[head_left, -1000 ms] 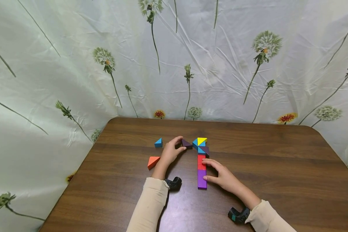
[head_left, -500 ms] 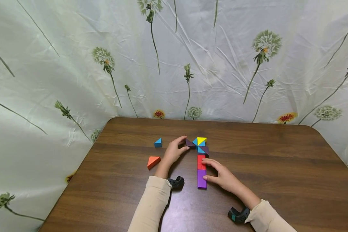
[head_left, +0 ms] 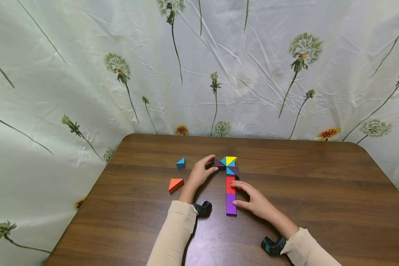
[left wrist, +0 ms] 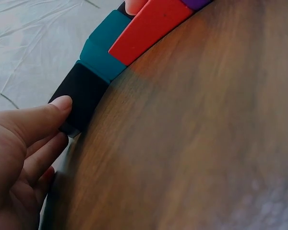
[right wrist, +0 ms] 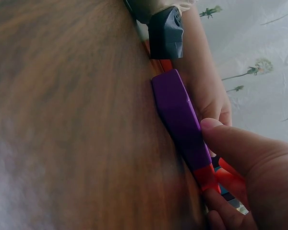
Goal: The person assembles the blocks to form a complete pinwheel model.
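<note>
At the left end of the block figure, my left hand (head_left: 200, 173) pinches a dark triangular block (head_left: 219, 165) between thumb and fingers. The left wrist view shows the thumb on that dark block (left wrist: 84, 91), which touches a teal-blue block (left wrist: 103, 48). A yellow triangle (head_left: 231, 159) and blue triangles lie beside it, with another dark triangle (head_left: 235, 170) just below. Under them run red (head_left: 230, 186) and purple (head_left: 231, 205) blocks in a straight column. My right hand (head_left: 257, 203) rests along the column's right side, thumb touching the purple block (right wrist: 175, 110) and fingertips at the red (right wrist: 206, 177).
A loose blue triangular block (head_left: 181, 163) and an orange triangular block (head_left: 176, 185) lie left of the left hand on the brown wooden table (head_left: 319, 192). A dandelion-print curtain (head_left: 252, 74) hangs behind the table.
My left hand has slid the dark triangular block rightward until it meets the blue triangles. The right hand has stayed at the column.
</note>
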The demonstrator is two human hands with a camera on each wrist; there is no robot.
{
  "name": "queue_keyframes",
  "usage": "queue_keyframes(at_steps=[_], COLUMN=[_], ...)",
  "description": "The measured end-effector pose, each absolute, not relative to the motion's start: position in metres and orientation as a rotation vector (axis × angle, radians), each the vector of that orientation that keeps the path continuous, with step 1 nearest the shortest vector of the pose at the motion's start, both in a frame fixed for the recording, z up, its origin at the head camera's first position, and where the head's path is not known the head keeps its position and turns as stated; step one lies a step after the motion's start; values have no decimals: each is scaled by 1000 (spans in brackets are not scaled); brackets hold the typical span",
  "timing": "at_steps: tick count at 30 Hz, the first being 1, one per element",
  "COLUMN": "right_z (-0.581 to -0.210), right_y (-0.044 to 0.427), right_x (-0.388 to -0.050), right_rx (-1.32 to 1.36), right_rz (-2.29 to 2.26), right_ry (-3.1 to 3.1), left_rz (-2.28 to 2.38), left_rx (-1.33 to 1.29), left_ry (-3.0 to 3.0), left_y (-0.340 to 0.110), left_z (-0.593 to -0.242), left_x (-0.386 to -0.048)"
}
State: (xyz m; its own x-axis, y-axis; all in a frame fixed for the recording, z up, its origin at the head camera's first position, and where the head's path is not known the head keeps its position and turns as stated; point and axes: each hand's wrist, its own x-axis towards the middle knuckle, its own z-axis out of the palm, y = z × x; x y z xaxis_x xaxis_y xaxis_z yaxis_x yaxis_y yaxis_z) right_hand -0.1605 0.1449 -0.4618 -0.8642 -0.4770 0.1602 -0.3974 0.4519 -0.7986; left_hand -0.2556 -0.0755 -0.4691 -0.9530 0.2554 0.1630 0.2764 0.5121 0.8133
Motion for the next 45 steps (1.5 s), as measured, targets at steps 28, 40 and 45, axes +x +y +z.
queue_keyframes(at_steps=[28,40,45], right_z=[-464,-464,-464], right_y=[145,145,145], right_x=[-161,-160,-160], right_rx=[-819,-806,-810], right_rz=[-1416,-1396,-1394], right_ry=[2619,2625,2625], left_rz=[-1314,-1214,-1176], left_rx=[-492,-437,-307], left_ry=[-2608,-2458,-2540], left_y=[-86,-122,-138], left_z=[-435,-422,-425], left_x=[-242,-234,-232])
